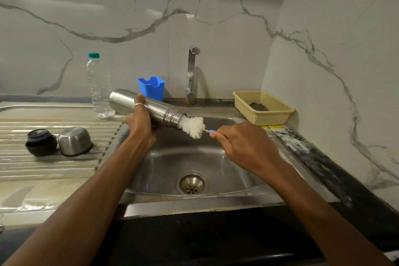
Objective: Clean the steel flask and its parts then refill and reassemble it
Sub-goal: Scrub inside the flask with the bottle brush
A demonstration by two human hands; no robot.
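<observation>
Left grip curled round the flask at mid-body, thumb over the top, fingers underneath. Flask nearly level above the sink, base up and left of that grip, threaded mouth tipped slightly down to its right. Right grip closed on the blue handle of the brush, white bristle head just left of its fingertips, at the mouth and partly inside by the look of it.

Judged mid-scrub of the inside; rinse, refill and reassembly not yet done. Cup and stopper side by side on the ribbed desk, well left of the left grip. Water bottle upright just beyond and left of the flask base; tap beyond both grips.

Handling, as a guess: rigid steel wall with no give, smooth and probably slick once wet or soapy. Light when empty, noticeably heavier once filled. Best taken round the plain body as here, with a full wrap, not at the threads. Liable to twist or slide back under the push of the brush, so hold firmly. Bristles soft, stem probably bendy; keep in line with the neck.
</observation>
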